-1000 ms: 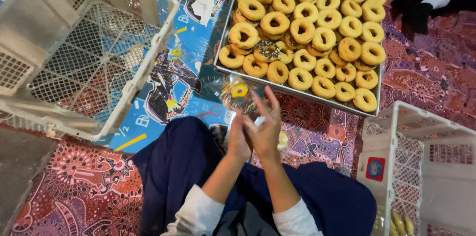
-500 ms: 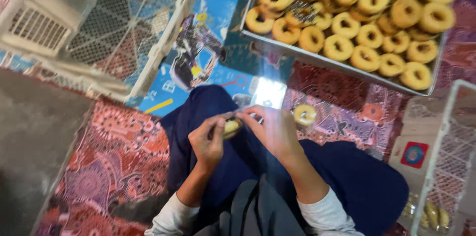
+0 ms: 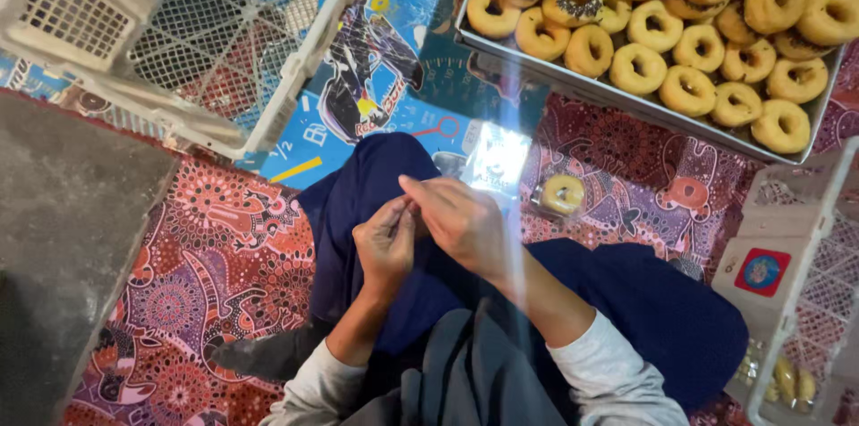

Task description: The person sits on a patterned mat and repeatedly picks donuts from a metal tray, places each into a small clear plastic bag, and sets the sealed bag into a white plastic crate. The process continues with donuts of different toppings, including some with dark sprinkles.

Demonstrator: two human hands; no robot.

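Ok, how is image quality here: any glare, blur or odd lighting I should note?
Head view: mostly sharp, with warm, even light on the tray of doughnuts; a bright glare patch on the clear plastic in front of the hands, with a faint vertical light streak above it; the left hand and right hand are slightly soft; the grey slab at left is dim.

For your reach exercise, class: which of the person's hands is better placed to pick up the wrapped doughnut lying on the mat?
Probably the right hand: it sits nearer the wrapped doughnut, which lies on its side. The left hand would have to cross over.
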